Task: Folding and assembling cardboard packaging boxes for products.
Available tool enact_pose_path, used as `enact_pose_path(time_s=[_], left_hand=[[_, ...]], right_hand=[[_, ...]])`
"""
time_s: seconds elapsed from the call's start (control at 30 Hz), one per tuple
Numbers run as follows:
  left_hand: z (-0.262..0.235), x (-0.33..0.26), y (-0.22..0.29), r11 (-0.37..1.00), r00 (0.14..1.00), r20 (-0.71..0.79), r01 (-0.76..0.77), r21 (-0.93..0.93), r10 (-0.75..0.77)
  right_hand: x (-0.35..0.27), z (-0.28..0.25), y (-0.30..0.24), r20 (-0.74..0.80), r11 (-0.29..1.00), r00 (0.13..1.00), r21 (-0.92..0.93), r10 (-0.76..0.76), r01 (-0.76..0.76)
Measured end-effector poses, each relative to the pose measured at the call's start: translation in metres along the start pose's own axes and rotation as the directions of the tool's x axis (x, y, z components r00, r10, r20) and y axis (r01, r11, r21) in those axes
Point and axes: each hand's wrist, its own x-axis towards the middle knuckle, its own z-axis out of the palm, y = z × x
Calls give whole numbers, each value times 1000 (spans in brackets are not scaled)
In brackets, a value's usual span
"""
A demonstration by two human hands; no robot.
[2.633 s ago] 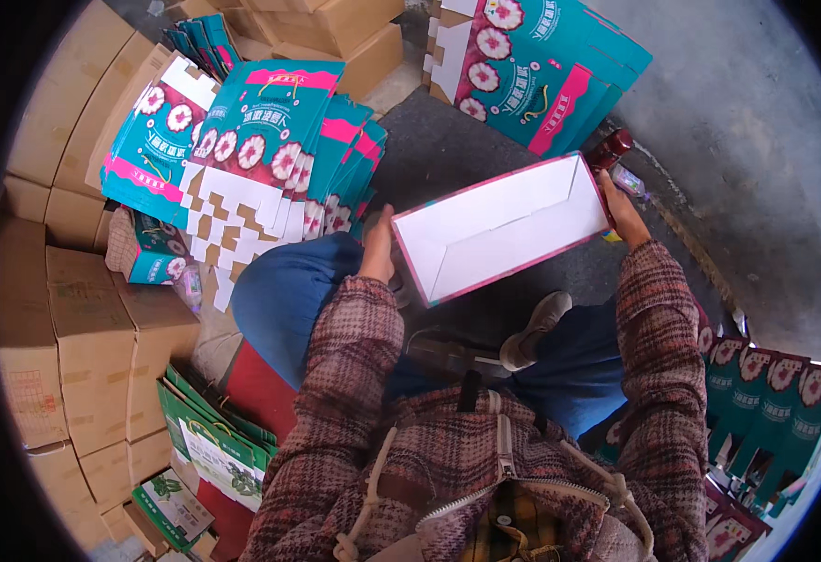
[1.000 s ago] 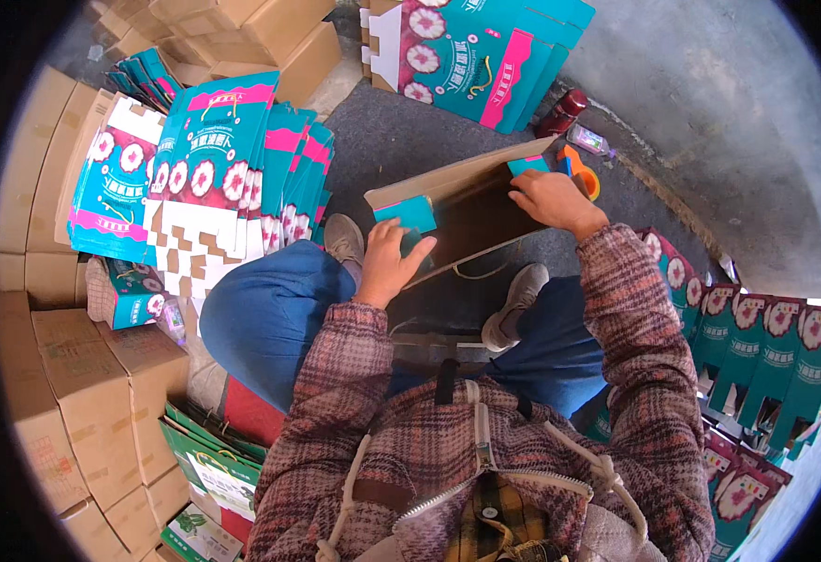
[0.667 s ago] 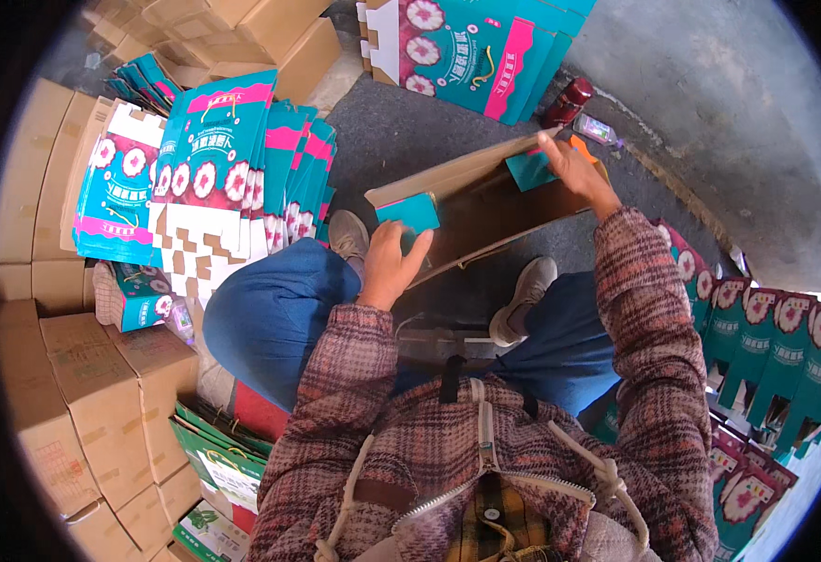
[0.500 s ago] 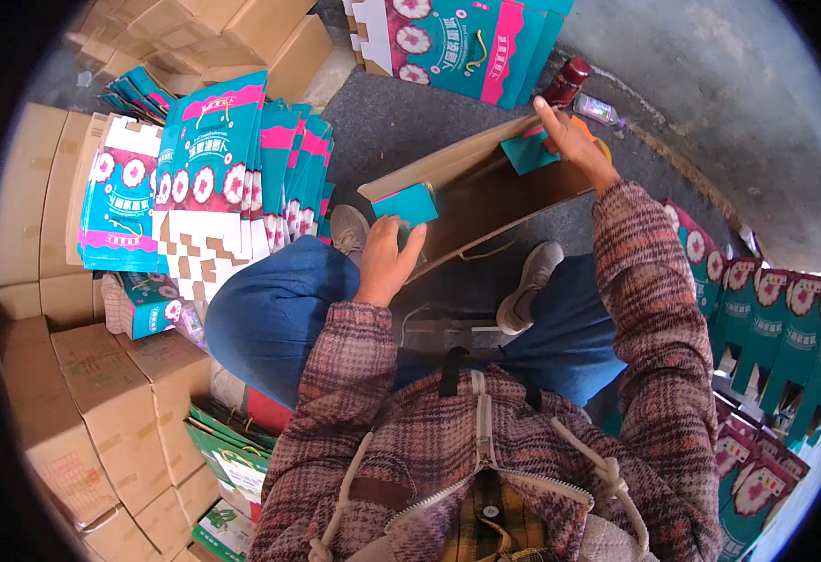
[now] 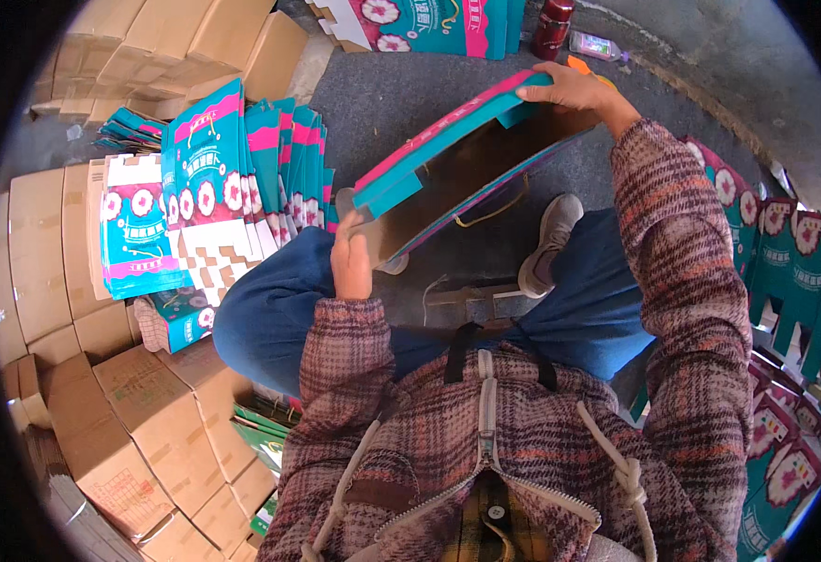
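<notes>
Between my hands is a teal and pink cardboard gift box [image 5: 485, 183], its long opening facing up and its brown inside showing. Small teal end flaps lie at both ends of the opening. A teal and pink strip runs along the far side, and a yellow cord handle [image 5: 495, 208] hangs on the near side. My left hand [image 5: 352, 260] is at the box's left end, fingertips slightly blurred. Gripping the far right corner is my right hand [image 5: 574, 94], thumb over the far edge and fingers partly hidden.
Folded teal boxes [image 5: 209, 178] stand in a stack at left, beside piled brown cartons [image 5: 139, 421]. More flat boxes [image 5: 429, 23] lie at the far side, near a dark red bottle [image 5: 552, 28] and a clear bottle [image 5: 596, 45]. Upright teal boxes [image 5: 785, 244] line the right.
The box has tilted, so its far teal and pink side now shows where brown inner wall faced me. My left hand has moved from the near left flap to the left end.
</notes>
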Motion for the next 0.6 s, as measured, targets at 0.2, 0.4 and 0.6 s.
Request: enact_pose_path(time_s=[0.2, 0.4, 0.6], left_hand=[[0, 5, -12, 993, 996, -11, 82, -90, -84], [17, 7, 32, 770, 926, 117, 366, -523, -360], [37, 8, 1, 972, 983, 144, 140, -189, -113]], right_hand=[[-10, 21, -4, -53, 761, 980, -638, -190, 113], [-11, 23, -9, -30, 575, 984, -814, -176, 78], [-7, 29, -17, -65, 573, 982, -818, -176, 49]])
